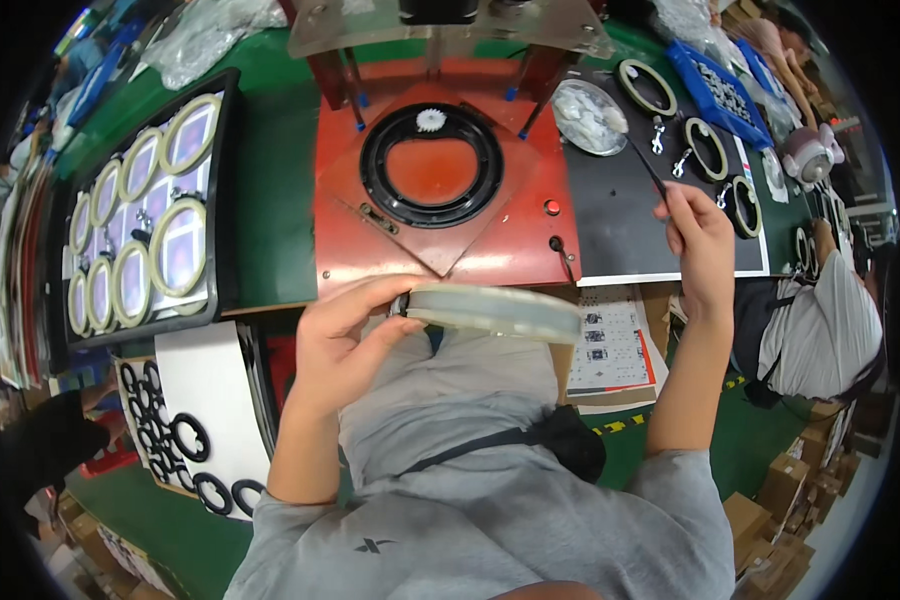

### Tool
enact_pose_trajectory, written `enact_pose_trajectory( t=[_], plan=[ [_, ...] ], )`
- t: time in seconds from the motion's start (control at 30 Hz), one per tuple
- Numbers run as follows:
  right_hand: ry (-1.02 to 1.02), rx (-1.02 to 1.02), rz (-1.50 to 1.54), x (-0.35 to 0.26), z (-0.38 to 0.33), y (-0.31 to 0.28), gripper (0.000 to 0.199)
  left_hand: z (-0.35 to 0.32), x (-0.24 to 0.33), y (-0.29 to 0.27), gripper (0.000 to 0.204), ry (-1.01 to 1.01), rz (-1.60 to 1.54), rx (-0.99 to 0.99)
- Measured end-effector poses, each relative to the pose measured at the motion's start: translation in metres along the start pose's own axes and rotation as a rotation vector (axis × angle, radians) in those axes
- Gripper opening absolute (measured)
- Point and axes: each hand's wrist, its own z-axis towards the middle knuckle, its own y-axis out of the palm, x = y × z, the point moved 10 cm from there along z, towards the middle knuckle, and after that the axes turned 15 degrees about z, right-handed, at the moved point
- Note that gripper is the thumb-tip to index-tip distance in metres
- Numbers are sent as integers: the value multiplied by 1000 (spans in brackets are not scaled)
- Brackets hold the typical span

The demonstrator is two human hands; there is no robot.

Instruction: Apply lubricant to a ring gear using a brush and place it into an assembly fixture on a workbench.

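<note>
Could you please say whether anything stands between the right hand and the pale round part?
Nothing visible does. The right hand holds a dark stick pointing away from the pale round part, which the left hand holds.

Crumpled clear plastic (205, 42) lies heaped at the far left of the green bench (270, 220). Over on the right stands a small pinkish fan-like device (813, 157), and near it another person (820, 330) in a pale top. A printed sheet (605, 345) rests below the bench's front edge. Yellow-and-black tape (612, 427) crosses the green floor (760, 430), with cardboard boxes (783, 482) piled beyond.
</note>
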Motion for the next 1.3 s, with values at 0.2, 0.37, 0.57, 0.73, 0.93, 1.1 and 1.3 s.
enact_pose_trajectory(
  t=[0.2,0.37,0.57,0.73,0.93,1.1,1.3],
  plan=[
    [49,-163,330,-7,-31,16,27,20,62,-21,29,294,175,104],
    [23,-313,390,-24,-56,40,28,19,92,-26,31,484,317,169],
    [-172,-415,86,-59,-82,62,24,18,103,-27,34,614,386,183],
    [-226,-477,-23,-77,-86,94,23,12,103,-28,32,624,435,190],
    [-398,-591,-138,-91,-93,129,26,11,95,-26,30,583,334,227],
    [-423,-564,-176,-95,-99,146,25,5,96,-34,35,607,201,247],
    [-590,-617,-661,-135,-123,147,26,1,101,-40,34,618,273,195]
  ],
)
